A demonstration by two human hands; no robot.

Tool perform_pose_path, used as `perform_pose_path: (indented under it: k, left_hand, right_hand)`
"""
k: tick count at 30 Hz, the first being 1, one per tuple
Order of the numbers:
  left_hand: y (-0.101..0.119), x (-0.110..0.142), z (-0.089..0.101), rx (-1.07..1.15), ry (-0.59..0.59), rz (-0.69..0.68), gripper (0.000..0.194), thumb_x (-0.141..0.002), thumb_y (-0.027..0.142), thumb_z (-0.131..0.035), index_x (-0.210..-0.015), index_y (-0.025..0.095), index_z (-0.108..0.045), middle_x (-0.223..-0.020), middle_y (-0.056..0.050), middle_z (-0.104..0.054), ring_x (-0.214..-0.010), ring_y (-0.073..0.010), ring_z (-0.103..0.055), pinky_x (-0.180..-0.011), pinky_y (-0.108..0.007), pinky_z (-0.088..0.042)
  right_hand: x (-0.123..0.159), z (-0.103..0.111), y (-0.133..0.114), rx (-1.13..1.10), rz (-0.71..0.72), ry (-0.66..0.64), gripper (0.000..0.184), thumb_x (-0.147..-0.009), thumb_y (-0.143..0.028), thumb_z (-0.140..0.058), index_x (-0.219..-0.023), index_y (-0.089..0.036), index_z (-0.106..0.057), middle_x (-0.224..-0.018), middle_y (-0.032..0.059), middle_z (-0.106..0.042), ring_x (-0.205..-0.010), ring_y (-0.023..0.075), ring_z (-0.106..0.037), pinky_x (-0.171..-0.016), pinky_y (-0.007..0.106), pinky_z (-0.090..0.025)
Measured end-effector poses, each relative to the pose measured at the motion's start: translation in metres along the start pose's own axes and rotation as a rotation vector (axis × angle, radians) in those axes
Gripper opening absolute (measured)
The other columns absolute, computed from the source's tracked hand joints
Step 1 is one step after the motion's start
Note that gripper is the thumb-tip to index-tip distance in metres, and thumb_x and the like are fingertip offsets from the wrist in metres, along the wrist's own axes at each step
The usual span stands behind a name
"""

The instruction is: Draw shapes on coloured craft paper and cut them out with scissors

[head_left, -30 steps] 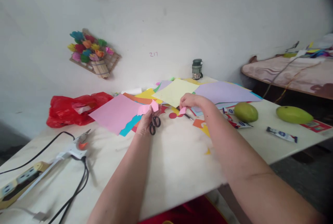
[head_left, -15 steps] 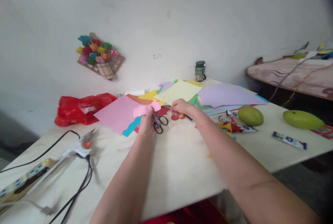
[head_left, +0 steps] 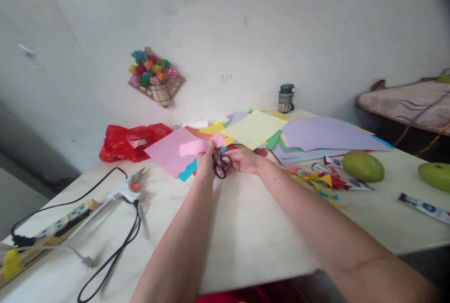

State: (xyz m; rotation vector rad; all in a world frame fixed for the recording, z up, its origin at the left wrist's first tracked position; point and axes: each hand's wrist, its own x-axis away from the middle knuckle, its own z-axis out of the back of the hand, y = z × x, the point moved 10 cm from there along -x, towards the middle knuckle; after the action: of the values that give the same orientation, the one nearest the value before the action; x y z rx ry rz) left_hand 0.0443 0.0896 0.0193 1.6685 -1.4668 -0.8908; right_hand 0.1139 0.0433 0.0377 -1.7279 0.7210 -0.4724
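My left hand (head_left: 205, 161) is closed, pinching a crumpled strip of pink paper (head_left: 193, 147) between thumb and fingers. Black-handled scissors (head_left: 222, 166) hang from the same hand, their loops pointing toward me and the blades hidden. My right hand (head_left: 244, 160) is right beside the loops, its fingers apart and partly behind them; whether it bears any of their weight is unclear. Beneath and behind both hands lie a pink sheet (head_left: 172, 150), a pale yellow sheet (head_left: 256, 128) and other coloured papers.
Left: a hot glue gun (head_left: 131, 188), a power strip (head_left: 66, 221) with cords, and a red plastic bag (head_left: 131, 141). Right: paper scraps (head_left: 319, 180), glue tubes (head_left: 427, 207), two green fruits (head_left: 363, 166) and a lilac sheet (head_left: 326, 133). A tumbler (head_left: 286, 98) stands by the wall.
My right hand has come back from the papers and the red and yellow paper flower to the scissors' loops. The view has swung left. My left hand still grips the pink paper and scissors.
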Motion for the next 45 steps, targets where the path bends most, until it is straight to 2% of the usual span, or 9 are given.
perform_pose_path:
  k: [3,7,11,16,28,32,36,41,45]
  left_hand:
    - [0.008,0.004,-0.012,-0.053,-0.076,-0.041,0.039,-0.064,0.051,-0.068,-0.069,0.014,-0.058,-0.046,0.001,-0.055,-0.033,-0.0094,-0.048,-0.035,-0.020,-0.038]
    - [0.028,-0.001,-0.008,0.087,-0.050,-0.156,0.031,-0.061,0.035,-0.074,-0.079,0.014,-0.059,-0.071,-0.003,-0.064,-0.065,-0.0152,-0.064,-0.060,-0.024,-0.050]
    - [0.037,-0.012,0.021,0.077,0.081,-0.176,0.022,-0.065,0.029,-0.070,-0.078,0.016,-0.058,-0.084,-0.004,-0.063,-0.083,-0.0181,-0.062,-0.071,-0.029,-0.050]
    - [0.033,-0.018,0.041,0.026,0.157,-0.164,0.013,-0.067,0.026,-0.064,-0.076,0.018,-0.060,-0.088,-0.003,-0.062,-0.093,-0.0181,-0.059,-0.077,-0.030,-0.048]
    - [-0.003,-0.010,0.003,-0.203,-0.113,-0.010,0.020,-0.063,0.031,-0.065,-0.074,0.014,-0.067,-0.077,-0.007,-0.067,-0.074,-0.0204,-0.063,-0.070,-0.030,-0.047]
    - [0.003,-0.008,0.010,-0.225,-0.052,-0.013,0.023,-0.061,0.031,-0.068,-0.076,0.014,-0.066,-0.075,-0.006,-0.067,-0.067,-0.0182,-0.063,-0.064,-0.029,-0.048]
    - [0.020,-0.001,0.005,-0.236,-0.154,-0.089,0.023,-0.059,0.030,-0.073,-0.071,0.013,-0.063,-0.064,-0.005,-0.065,-0.054,-0.0163,-0.061,-0.053,-0.025,-0.046]
    - [0.025,0.001,0.007,-0.289,-0.155,-0.107,0.025,-0.059,0.031,-0.076,-0.064,0.011,-0.062,-0.056,-0.007,-0.064,-0.045,-0.0148,-0.058,-0.044,-0.023,-0.042]
    - [0.024,-0.008,0.026,-0.254,0.013,-0.110,0.024,-0.063,0.032,-0.073,-0.066,0.011,-0.061,-0.058,-0.007,-0.065,-0.044,-0.0145,-0.059,-0.041,-0.022,-0.039]
  right_hand:
    - [-0.001,-0.005,0.001,0.038,-0.016,-0.008,0.026,-0.070,-0.037,-0.064,-0.076,-0.014,-0.056,-0.075,0.0067,-0.066,-0.063,0.0137,-0.061,-0.042,0.018,-0.040]
    - [0.000,0.012,0.004,0.151,-0.047,0.123,0.020,-0.068,-0.028,-0.067,-0.068,-0.013,-0.055,-0.057,0.0004,-0.059,-0.046,0.0066,-0.051,-0.034,0.015,-0.026]
    - [0.006,0.041,0.000,0.161,-0.025,0.265,0.019,-0.069,-0.025,-0.066,-0.081,-0.013,-0.058,-0.064,0.0037,-0.065,-0.051,0.0100,-0.058,-0.034,0.016,-0.030]
    - [0.012,0.069,-0.007,0.107,0.042,0.517,0.017,-0.072,-0.024,-0.065,-0.083,-0.013,-0.056,-0.071,0.0065,-0.068,-0.040,0.0043,-0.049,-0.030,0.014,-0.020]
    - [0.025,0.085,-0.024,0.156,0.187,0.924,0.031,-0.065,-0.016,-0.070,-0.090,-0.019,-0.050,-0.056,-0.0052,-0.055,-0.040,0.0079,-0.052,-0.031,0.017,-0.023]
    - [0.028,0.085,-0.030,0.224,0.217,0.934,0.029,-0.065,-0.007,-0.063,-0.087,-0.020,-0.049,-0.062,-0.0062,-0.056,-0.040,0.0066,-0.050,-0.035,0.018,-0.033]
    - [0.025,0.086,-0.031,0.268,0.227,0.893,0.029,-0.065,-0.005,-0.062,-0.086,-0.020,-0.049,-0.060,-0.0079,-0.054,-0.038,0.0055,-0.048,-0.041,0.019,-0.040]
    - [0.027,0.084,-0.031,0.283,0.200,0.906,0.028,-0.066,-0.007,-0.063,-0.086,-0.021,-0.049,-0.060,-0.0073,-0.056,-0.038,0.0058,-0.048,-0.039,0.018,-0.036]
    - [0.029,0.086,-0.024,0.252,0.149,0.906,0.023,-0.069,-0.019,-0.066,-0.084,-0.019,-0.049,-0.057,-0.0036,-0.058,-0.039,0.0073,-0.049,-0.031,0.017,-0.025]
